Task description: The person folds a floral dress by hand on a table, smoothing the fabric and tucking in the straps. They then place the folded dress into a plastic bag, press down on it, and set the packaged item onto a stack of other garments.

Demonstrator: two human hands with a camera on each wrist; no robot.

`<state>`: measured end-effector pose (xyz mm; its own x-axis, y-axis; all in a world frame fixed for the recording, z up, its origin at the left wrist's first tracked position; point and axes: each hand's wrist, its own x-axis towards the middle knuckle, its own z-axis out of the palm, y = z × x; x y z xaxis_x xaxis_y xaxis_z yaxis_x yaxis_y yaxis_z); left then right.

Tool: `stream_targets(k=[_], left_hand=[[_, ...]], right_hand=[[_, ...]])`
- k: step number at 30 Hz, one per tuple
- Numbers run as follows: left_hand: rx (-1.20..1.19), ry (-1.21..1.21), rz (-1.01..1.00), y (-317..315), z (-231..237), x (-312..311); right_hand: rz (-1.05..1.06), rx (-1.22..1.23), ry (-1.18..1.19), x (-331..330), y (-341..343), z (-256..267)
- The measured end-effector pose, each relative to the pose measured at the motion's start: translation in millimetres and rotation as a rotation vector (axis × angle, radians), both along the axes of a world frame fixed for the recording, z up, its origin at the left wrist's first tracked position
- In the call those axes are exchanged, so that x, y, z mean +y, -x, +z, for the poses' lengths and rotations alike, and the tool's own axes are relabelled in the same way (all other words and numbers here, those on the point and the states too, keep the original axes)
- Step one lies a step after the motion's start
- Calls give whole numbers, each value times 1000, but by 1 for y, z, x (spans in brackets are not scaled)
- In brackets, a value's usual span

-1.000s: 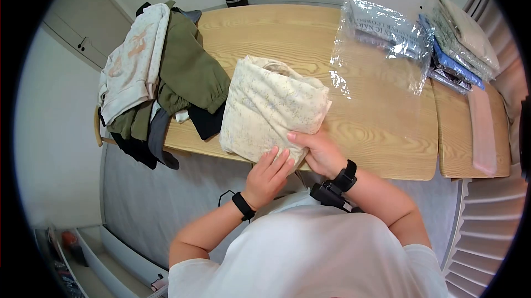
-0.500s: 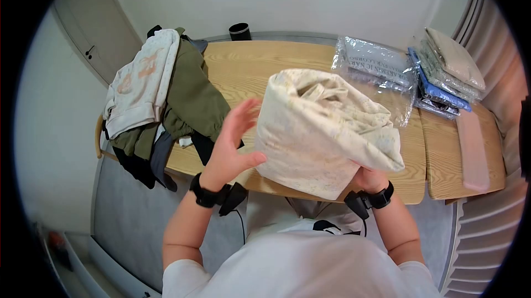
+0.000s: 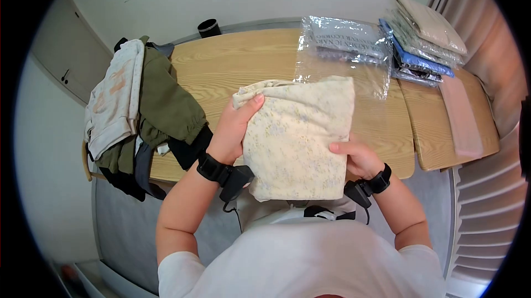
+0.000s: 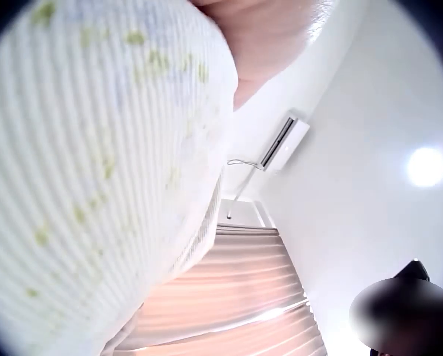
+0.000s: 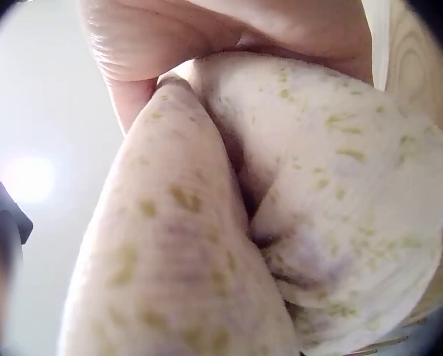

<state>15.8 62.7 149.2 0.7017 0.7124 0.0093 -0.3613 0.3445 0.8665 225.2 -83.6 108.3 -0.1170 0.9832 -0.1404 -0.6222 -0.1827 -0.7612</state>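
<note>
A cream floral garment (image 3: 298, 143), folded into a rough rectangle, is held up over the table's front edge. The left hand (image 3: 231, 126) grips its upper left side, thumb on the front face. At its right side the right hand (image 3: 360, 157) pinches it, thumb in front and fingers hidden behind. In the left wrist view the ribbed cloth (image 4: 95, 178) fills the left, with part of the left hand (image 4: 266, 37) above. The right wrist view has folded layers of the cloth (image 5: 340, 170) beneath the right hand (image 5: 229, 37).
On the wooden table (image 3: 221, 55), a clear plastic bag (image 3: 345, 41) with printing lies at the back. Bagged garments (image 3: 431, 32) are stacked at right, near a pink strip (image 3: 462, 118). Olive trousers (image 3: 166, 99) and a white sweatshirt (image 3: 116, 99) lie at left. A black bin (image 3: 209, 28) stands behind.
The left hand, open beside the garment half a second ago, now grips its upper left side. The garment has turned from a tilted, gaping bundle to a flatter face and moved left.
</note>
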Motion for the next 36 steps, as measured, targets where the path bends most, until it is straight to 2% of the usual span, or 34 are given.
stream_targets(k=[4, 6, 7, 9, 10, 13, 14, 16, 17, 18, 19, 20, 22, 23, 26, 28, 32, 36], left_hand=[[61, 120, -54, -14, -24, 11], [172, 88, -143, -24, -29, 15], [164, 92, -149, -30, -28, 17], [113, 24, -295, -41, -25, 23], [101, 25, -295, -48, -26, 30], [462, -604, -236, -72, -41, 59], [456, -609, -232, -79, -50, 61], [605, -821, -350, -96, -75, 65], [674, -1088, -322, -106, -91, 69], [667, -1089, -320, -108, -89, 64], [753, -1296, -322, -107, -87, 53], [838, -1504, -319, -106, -86, 43], [983, -1647, -364, -98, -88, 33], [1070, -1644, -443, -92, -88, 30], [1113, -1706, -229, -46, -99, 4], [1162, -1712, -157, -12, -95, -19], [1401, -1424, -80, 42, -83, -57], [1459, -1381, 45, 66, -88, -73]], right_hand=[[4, 18, 5, -10, 5, -8], [-138, 60, 39, -16, 2, -18], [-145, 52, 43, -24, -1, -19], [-296, 63, 71, -47, -12, -21], [-361, 58, 50, -60, -19, -25], [-593, 216, 162, -110, -50, -44], [-641, 182, 91, -123, -58, -46], [-714, 226, 47, -149, -68, -42], [-715, 219, 44, -158, -69, -38], [-828, 216, -2, -166, -68, -33], [-939, 212, -49, -174, -69, -30], [-939, 206, -53, -181, -73, -33], [-1102, 25, -142, -188, -80, -39], [-1134, 35, -153, -190, -83, -43], [-1142, 33, -156, -186, -86, -42], [-1102, 64, -163, -180, -86, -45], [-966, 146, -162, -163, -85, -58], [-880, 163, -152, -131, -70, -47]])
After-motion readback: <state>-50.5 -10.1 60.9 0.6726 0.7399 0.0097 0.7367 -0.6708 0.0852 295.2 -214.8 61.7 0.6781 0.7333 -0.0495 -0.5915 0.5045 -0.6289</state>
